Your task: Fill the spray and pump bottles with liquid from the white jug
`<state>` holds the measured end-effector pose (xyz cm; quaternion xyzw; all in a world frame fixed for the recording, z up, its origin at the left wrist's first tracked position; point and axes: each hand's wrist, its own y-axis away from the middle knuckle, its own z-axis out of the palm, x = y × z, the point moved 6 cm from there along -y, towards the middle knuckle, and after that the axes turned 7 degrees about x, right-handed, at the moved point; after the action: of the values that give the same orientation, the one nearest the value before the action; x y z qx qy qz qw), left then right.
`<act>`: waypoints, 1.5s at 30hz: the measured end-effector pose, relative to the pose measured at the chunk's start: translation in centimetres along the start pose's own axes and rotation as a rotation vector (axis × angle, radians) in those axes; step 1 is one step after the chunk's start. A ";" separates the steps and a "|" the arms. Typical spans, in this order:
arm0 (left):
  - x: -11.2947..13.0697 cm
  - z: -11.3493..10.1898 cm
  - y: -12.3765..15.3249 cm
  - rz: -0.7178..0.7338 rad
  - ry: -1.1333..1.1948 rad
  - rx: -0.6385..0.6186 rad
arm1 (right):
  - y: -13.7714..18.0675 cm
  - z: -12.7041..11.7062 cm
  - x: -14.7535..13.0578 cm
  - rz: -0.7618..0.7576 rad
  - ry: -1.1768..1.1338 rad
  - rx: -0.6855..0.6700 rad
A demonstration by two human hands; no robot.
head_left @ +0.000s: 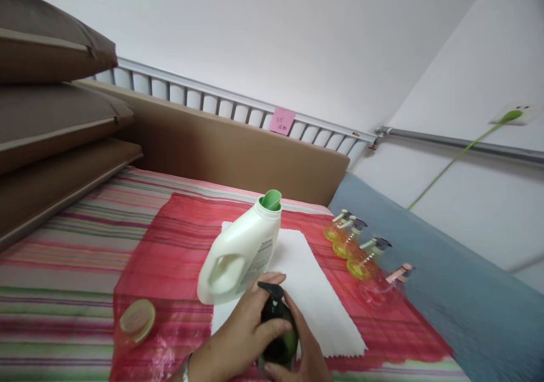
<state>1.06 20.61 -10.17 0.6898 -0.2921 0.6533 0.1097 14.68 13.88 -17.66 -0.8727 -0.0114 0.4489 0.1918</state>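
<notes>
My left hand point(232, 336) is wrapped round the upper part of a dark green pump bottle point(278, 328) with a black pump head. My right hand point(304, 351) grips the same bottle from the right and below. Just behind them a white detergent jug point(240, 251) with an open green spout stands tilted on a white cloth point(314, 291). Its round cap point(136, 319) lies to the left on the red cloth point(178, 240).
A row of small clear pump bottles with yellow liquid point(355, 246) and one empty-looking one point(389, 283) lie on the right of the red cloth. Striped bedding point(63, 246), stacked brown cushions point(51, 104), a brown headboard point(238, 149), a pink note point(281, 121).
</notes>
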 end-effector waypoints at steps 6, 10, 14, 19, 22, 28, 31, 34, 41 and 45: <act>-0.7 0.1 -0.4 0.004 -0.095 0.097 | 0.0 0.2 0.5 0.024 0.006 0.000; -1.1 0.2 0.0 0.014 -0.092 0.171 | -0.2 0.3 -0.4 0.016 0.016 0.016; -0.3 1.0 0.4 0.049 -0.017 -0.026 | -0.2 0.2 -1.0 0.001 0.045 0.014; -0.4 0.1 0.2 0.051 -0.116 0.238 | 0.0 0.4 -0.4 0.050 0.055 0.013; -0.7 -0.3 0.4 0.068 -0.141 0.390 | 0.0 0.8 -0.3 0.024 0.081 -0.010; -0.1 -0.8 0.5 0.079 -0.008 0.378 | -0.2 1.2 0.2 0.028 0.124 -0.001; 0.7 -2.7 0.4 0.092 0.189 0.427 | -0.4 1.3 -0.1 0.032 0.103 -0.054; 0.8 -6.0 0.0 0.045 0.519 0.521 | -0.3 0.8 0.0 0.083 0.135 -0.040; -0.8 -12.2 -0.8 -0.207 0.486 0.633 | 0.3 -1.2 1.0 0.134 0.135 0.030; -1.3 -14.5 -0.7 -0.149 0.076 0.769 | 0.3 -2.2 1.3 0.134 0.131 0.060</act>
<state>-10.65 29.19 -9.53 0.6751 0.0291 0.7305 -0.0987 17.17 13.13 -17.57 -0.8927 0.0732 0.4030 0.1879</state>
